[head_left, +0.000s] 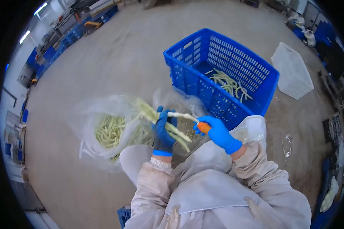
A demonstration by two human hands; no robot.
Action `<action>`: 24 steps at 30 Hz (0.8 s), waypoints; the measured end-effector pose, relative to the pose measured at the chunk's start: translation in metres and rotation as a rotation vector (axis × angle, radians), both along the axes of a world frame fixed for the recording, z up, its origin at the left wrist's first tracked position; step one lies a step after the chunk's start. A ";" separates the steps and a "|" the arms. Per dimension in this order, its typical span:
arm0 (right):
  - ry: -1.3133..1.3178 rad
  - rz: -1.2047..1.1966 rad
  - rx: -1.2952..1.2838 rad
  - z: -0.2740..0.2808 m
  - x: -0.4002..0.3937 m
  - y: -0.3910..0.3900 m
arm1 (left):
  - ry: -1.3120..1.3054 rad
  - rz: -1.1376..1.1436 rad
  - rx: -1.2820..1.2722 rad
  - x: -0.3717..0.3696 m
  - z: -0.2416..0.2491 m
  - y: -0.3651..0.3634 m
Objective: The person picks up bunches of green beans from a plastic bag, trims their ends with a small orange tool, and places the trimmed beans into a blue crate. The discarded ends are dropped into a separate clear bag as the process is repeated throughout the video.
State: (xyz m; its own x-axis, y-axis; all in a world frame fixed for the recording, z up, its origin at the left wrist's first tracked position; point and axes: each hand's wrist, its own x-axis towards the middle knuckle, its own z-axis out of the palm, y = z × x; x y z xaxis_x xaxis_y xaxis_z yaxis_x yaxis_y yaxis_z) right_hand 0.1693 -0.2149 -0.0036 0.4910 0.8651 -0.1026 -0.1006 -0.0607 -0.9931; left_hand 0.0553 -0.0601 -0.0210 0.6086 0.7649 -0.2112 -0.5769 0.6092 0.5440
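My left hand [164, 129], in a dark glove over a blue one, is closed around a bunch of long pale-green vegetable stalks [147, 110]. Their ends stick out above and below the fist. My right hand [219, 133], in a blue glove, grips an orange handle [203, 128], probably a small knife's; its blade does not show clearly. A whitish strip [181, 115] spans the space between both hands. Left of them, a clear plastic bag [86, 141] holds many green stalks [110, 131]. Small cut pieces lie below the hands, partly hidden.
Ahead stands a blue slatted crate [221, 101] with some pale stalks [231, 84] inside. A white crate [292, 72] is beyond it to the right. Clear plastic scraps [286, 147] lie on the floor at right. Other people [309, 37] are at the far right.
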 end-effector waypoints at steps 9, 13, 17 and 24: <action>-0.822 -0.285 0.038 -0.001 0.001 -0.008 | -0.044 -0.125 0.120 0.002 0.002 -0.006; -0.640 0.010 0.251 0.026 -0.008 -0.017 | -0.216 -0.326 -0.037 0.003 0.010 -0.014; -0.575 0.319 0.354 0.049 -0.018 -0.020 | -0.374 -0.541 -0.283 0.002 0.016 -0.018; -1.021 0.300 0.136 0.017 -0.024 -0.022 | 0.138 -0.667 -0.003 -0.001 0.040 -0.020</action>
State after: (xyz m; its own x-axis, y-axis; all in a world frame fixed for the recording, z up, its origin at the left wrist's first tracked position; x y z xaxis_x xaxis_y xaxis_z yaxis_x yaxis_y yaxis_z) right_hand 0.1450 -0.2367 0.0135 0.0555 0.9377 0.3430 0.7816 0.1730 -0.5993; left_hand 0.0539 -0.0796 0.0188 0.9172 0.2344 -0.3222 -0.0028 0.8124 0.5830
